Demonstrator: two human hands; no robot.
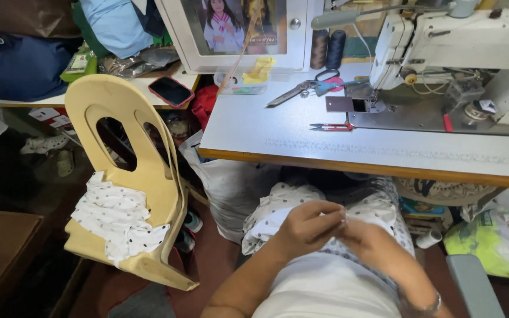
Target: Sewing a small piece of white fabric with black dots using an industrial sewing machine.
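both hands meet in lap: left hand [308, 227] pinched on white polka-dot fabric [278, 209], right hand [365, 238] curled, gripping same piece. step: hand-working edge. next calls for fine finger grip; thread snips [331, 126] lie on sewing table [254, 123].

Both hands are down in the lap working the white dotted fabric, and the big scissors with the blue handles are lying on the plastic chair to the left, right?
Not quite. The head view shows the big scissors lying on the sewing table, beside the sewing machine, not on the plastic chair, which carries only dotted cloth. The rest holds: left hand and right hand work the white dotted fabric in the lap.
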